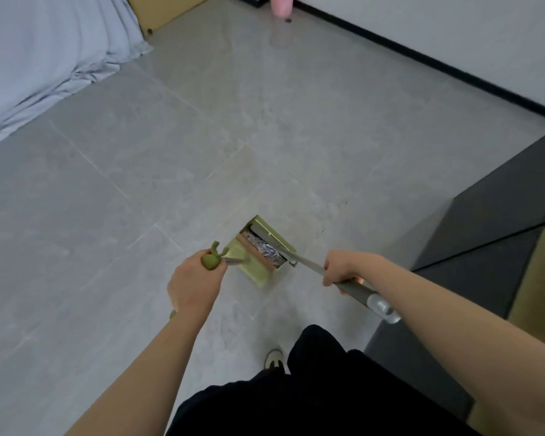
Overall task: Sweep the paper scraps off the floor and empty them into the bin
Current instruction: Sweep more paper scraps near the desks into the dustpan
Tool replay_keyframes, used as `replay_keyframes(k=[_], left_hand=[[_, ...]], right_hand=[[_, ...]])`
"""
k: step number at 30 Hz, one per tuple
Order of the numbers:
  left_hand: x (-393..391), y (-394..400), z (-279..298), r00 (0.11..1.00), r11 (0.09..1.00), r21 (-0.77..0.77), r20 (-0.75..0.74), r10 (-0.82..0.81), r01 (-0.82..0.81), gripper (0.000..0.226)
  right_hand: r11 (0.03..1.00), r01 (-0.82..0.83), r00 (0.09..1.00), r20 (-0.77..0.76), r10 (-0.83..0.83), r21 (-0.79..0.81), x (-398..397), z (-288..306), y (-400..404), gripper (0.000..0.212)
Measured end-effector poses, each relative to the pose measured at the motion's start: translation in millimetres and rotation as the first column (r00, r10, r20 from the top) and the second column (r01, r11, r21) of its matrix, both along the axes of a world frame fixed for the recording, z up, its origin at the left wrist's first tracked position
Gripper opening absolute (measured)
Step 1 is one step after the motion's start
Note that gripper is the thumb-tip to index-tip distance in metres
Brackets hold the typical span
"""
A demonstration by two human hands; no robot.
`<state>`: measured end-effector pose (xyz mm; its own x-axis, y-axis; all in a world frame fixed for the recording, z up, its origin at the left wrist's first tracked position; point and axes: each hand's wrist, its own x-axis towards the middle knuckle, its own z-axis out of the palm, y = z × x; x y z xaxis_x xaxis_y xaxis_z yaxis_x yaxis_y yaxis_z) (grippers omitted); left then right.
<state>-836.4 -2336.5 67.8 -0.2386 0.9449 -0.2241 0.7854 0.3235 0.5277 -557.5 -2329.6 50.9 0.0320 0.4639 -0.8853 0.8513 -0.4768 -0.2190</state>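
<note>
Your left hand grips the green dustpan handle; your right hand grips the grey broom handle. Paper scraps lie inside the dustpan, under the broom head. Open tiled floor stretches ahead; a dark cabinet borders the right.

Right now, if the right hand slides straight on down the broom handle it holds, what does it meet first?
The right hand would likely first meet the broom head, resting in the green dustpan among the paper scraps. Depth is hard to judge.
</note>
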Motion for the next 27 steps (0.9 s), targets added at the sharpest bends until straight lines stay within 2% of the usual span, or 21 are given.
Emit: replay_keyframes(k=[5,15,19,27], left_hand=[[43,115,-11,0.999,0.999,0.013,-0.014,-0.04,0.04,0.009],[155,351,-3,1.0,0.999,0.044,0.001,0.017,-0.017,0.01],[188,433,5,1.0,0.999,0.044,0.006,0.024,-0.024,0.007],[249,625,-1,1.0,0.997,0.083,0.009,-0.001,0.0,0.015]], right_hand=[[0.999,0.008,1.0,-0.006,-0.008,0.04,41,-10,98,0.01],[0.994,0.1,0.994,-0.053,-0.098,0.04,164,9,352,0.02],[0.993,0.109,0.992,-0.064,-0.107,0.043,195,17,435,0.015],[0.984,0.172,0.982,-0.092,-0.167,0.042,257,15,615,0.029]])
